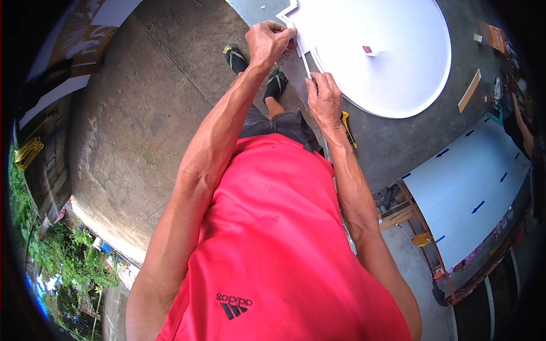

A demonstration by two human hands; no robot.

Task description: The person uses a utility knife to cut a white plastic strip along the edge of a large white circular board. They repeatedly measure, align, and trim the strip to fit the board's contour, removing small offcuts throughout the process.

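A large white round panel (pixel 392 79) with a raised rim lies on the grey work table; its left edge has an angular stepped part. My left hand (pixel 268 44) is closed in a pinch at that stepped edge, on a narrow white strip (pixel 306 65). The strip runs on to my right hand (pixel 325 100), whose thumb and fingers pinch its lower end. The fingertips partly hide where the strip meets the panel. Beside my right wrist lies a yellow and black utility knife (pixel 348 129). On the panel rests a small red and white piece (pixel 368 51).
A wooden strip (pixel 470 91) lies on the table to the right. A pale blue sheet (pixel 469 190) with dark blue marks covers another table at the lower right. Part of another person's arm (pixel 523 125) shows at the right rim. Yellow cord (pixel 28 152) hangs at the far left.
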